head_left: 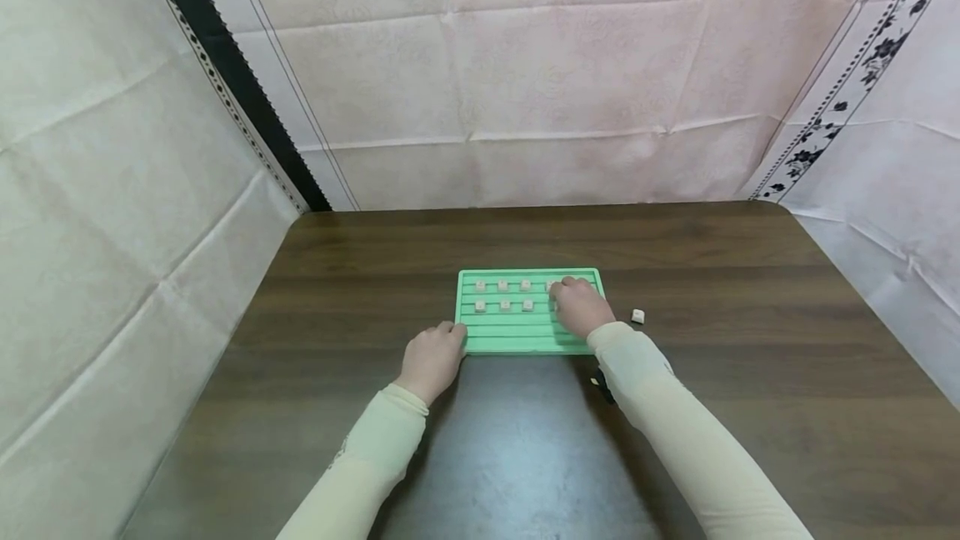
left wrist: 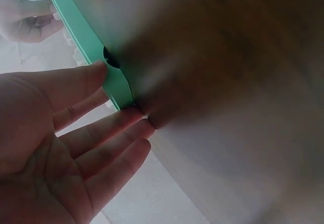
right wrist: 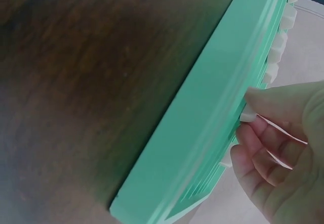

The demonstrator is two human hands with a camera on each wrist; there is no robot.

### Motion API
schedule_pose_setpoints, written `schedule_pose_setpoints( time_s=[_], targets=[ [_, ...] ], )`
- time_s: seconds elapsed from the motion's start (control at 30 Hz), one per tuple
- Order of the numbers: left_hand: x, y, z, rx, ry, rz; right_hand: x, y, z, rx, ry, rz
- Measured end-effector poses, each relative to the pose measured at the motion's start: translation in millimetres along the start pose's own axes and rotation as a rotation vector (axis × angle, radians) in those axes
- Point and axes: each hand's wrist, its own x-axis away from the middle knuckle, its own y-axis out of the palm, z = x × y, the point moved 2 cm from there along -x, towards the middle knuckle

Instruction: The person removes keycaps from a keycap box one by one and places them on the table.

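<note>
Right hand (head_left: pixel 579 307) pinches cube (right wrist: pixel 248 115) at right of tray (head_left: pixel 517 344) — cube marks illegible. Left hand (head_left: pixel 432 359), fingers extended, touches left edge.

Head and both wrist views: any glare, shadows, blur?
Head: pale sheen on the near tabletop, soft shadows beside both forearms, green board reasonably sharp; left wrist: tabletop smeared and soft, dark shadow beyond the left hand's fingertips, hazy upper-left corner; right wrist: tabletop dark and blurry, right hand clearer.
</note>
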Motion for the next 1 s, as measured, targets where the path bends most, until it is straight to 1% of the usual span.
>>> schedule_pose_setpoints(
  time_s=[0.17,0.33,0.47,0.5,0.53,0.6,0.7,0.73,0.87,1.0],
  targets=[
    [-1.7,-1.7,0.4,-0.007,-0.001,-0.016,1.8,-3.1,2.2,-0.026,0.012,0.017],
    [-2.4,-1.9,0.6,0.003,-0.003,-0.03,4.6,-10.7,5.5,-0.066,0.03,0.042],
    [-1.0,-1.3,0.1,0.014,0.004,-0.014,7.9,-18.2,9.4,-0.074,0.037,0.052],
    [-0.9,2.4,-1.5,0.003,0.016,0.007,8.9,-19.8,10.9,-0.076,0.041,0.05],
    [-0.2,2.1,-1.7,0.003,0.017,0.013,9.5,-21.3,12.5,-0.08,0.049,0.046],
    [0.2,2.6,-2.5,0.005,0.017,0.016,11.2,-23.5,17.0,-0.091,0.071,0.031],
    [-0.3,3.7,-3.0,0.007,0.009,0.002,15.0,-27.2,25.7,-0.101,0.092,0.019],
    [-0.4,0.5,-1.6,0.018,0.0,-0.018,16.7,-28.7,29.0,-0.102,0.101,0.02],
    [-2.7,1.7,-1.2,0.008,-0.001,-0.037,23.7,-33.0,45.0,-0.095,0.143,0.027],
    [-2.9,0.3,-0.1,0.0,-0.004,-0.043,31.5,-34.5,61.9,-0.097,0.186,0.016]
  ],
)
